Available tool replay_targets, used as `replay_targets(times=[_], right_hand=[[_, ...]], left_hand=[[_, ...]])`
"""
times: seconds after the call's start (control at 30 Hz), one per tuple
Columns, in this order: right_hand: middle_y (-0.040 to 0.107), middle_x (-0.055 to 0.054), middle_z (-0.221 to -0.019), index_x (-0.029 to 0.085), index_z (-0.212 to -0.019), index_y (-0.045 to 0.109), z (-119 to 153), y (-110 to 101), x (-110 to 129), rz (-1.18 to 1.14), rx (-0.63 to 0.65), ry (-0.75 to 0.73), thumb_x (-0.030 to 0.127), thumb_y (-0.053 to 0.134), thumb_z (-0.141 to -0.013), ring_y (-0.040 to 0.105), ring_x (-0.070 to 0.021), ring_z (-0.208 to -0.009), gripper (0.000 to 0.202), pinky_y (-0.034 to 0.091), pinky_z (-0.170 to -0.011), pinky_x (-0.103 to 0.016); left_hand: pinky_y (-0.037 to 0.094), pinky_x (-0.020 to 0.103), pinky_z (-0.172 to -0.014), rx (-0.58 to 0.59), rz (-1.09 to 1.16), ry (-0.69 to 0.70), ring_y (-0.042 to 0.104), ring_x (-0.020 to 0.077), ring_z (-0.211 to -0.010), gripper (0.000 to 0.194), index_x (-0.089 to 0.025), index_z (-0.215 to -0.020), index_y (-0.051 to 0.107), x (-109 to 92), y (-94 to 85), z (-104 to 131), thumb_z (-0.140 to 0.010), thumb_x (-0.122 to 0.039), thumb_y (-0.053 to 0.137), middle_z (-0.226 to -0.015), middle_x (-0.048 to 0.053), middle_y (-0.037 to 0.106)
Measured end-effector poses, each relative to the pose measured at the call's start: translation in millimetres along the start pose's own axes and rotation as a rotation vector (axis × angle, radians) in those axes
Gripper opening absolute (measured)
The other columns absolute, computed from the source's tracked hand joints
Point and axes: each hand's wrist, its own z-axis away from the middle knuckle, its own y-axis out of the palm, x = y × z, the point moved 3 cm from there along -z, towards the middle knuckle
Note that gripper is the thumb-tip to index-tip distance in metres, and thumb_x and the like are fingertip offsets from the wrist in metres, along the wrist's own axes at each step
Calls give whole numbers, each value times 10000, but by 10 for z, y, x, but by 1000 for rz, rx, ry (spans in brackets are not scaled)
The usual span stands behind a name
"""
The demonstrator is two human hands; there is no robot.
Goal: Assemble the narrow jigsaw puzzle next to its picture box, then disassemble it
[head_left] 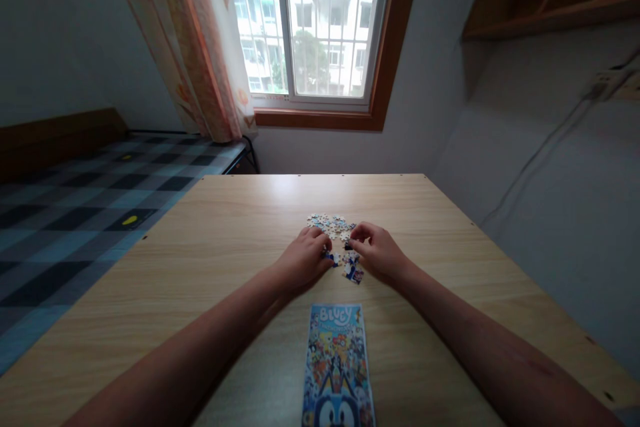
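My left hand (307, 257) rests on the table with its fingers curled and closed at a blue jigsaw puzzle piece (327, 255), which they partly hide. Across from it, my right hand (379, 250) pinches a dark puzzle piece (349, 245) between thumb and index finger. Just in front of the hands lies a small cluster of purple and blue puzzle pieces (354, 271), some seemingly joined. Beyond the fingers spreads a pile of loose pieces (330, 223), mostly pale, several of them partly covered by my hands.
A Bluey picture sheet or box (339, 360) lies on the wooden table (240, 213), between my forearms. To the left is a bed with a checked cover (100, 187). A window (325, 27) with a curtain (200, 47) stands behind. A shelf (550, 17) hangs at the upper right.
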Motion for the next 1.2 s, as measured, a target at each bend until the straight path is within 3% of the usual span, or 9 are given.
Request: replay_targets(times=[0.2,0.33,0.43,0.57,0.7,0.83,0.97,1.1,1.2], right_hand=[[653,-13,-754,168,-813,643,-4,20,-37,-85,-2,8,254,662,-777,587,-146,-705,96,463,-663,-264],[674,-25,-813,160,-935,675,-14,17,-72,-125,-19,30,226,645,-770,602,-146,-699,180,490,-655,-269],[723,-71,-988,163,-1102,710,-26,29,-111,-141,-6,18,168,617,-764,658,-167,-811,351,540,-758,-306],[728,-98,-1151,181,-1115,751,-42,32,-155,-90,-10,-36,106,591,-757,673,-203,-1024,399,529,-949,-364],[746,-84,-1077,176,-1116,751,-53,-16,-152,-61,-33,-20,149,600,-803,678,-196,-939,348,533,-887,-345],[752,-67,-953,161,-1071,753,-67,-78,-136,0,-41,19,191,611,-818,639,-182,-788,291,515,-769,-322],[755,-78,-1052,177,-1118,749,-105,-110,-160,80,-18,22,177,604,-840,640,-177,-791,314,520,-800,-325],[720,-109,-1166,180,-1255,701,-120,-108,-135,321,18,-67,161,605,-881,637,-223,-992,386,488,-952,-377],[696,-120,-1169,187,-1293,682,-68,-91,-15,477,-24,-153,186,606,-923,583,-250,-1102,378,439,-1016,-406]], left_hand=[[475,388,-903,9,5,33,574,254,-1001,90,-198,-964,634,-60,1,24,-880,-227,646,-986,58,683],[483,390,-941,-13,38,41,603,242,-1047,246,-213,-1103,672,-76,4,35,-900,-125,567,-1067,62,729],[503,392,-930,-45,68,20,631,232,-1018,257,-219,-1077,717,-72,2,27,-914,-118,547,-1052,67,743],[526,352,-882,-117,141,-11,658,200,-934,233,-212,-989,749,-64,-14,19,-914,-110,553,-983,60,743],[532,335,-857,-176,162,-26,662,189,-900,236,-198,-967,736,-48,-31,28,-895,-68,553,-964,61,741],[532,322,-810,-191,165,-39,663,181,-841,228,-193,-967,725,-20,-48,40,-889,-65,553,-958,60,745],[535,345,-829,-216,109,-59,666,204,-884,263,-203,-1013,744,42,-61,15,-885,-73,555,-971,72,747],[530,367,-880,-238,72,-84,660,217,-932,256,-214,-1037,772,139,-47,-41,-889,-106,593,-979,71,763],[500,378,-952,-252,50,-46,643,211,-996,236,-224,-1040,775,127,-89,-31,-906,-132,605,-1069,52,766]])
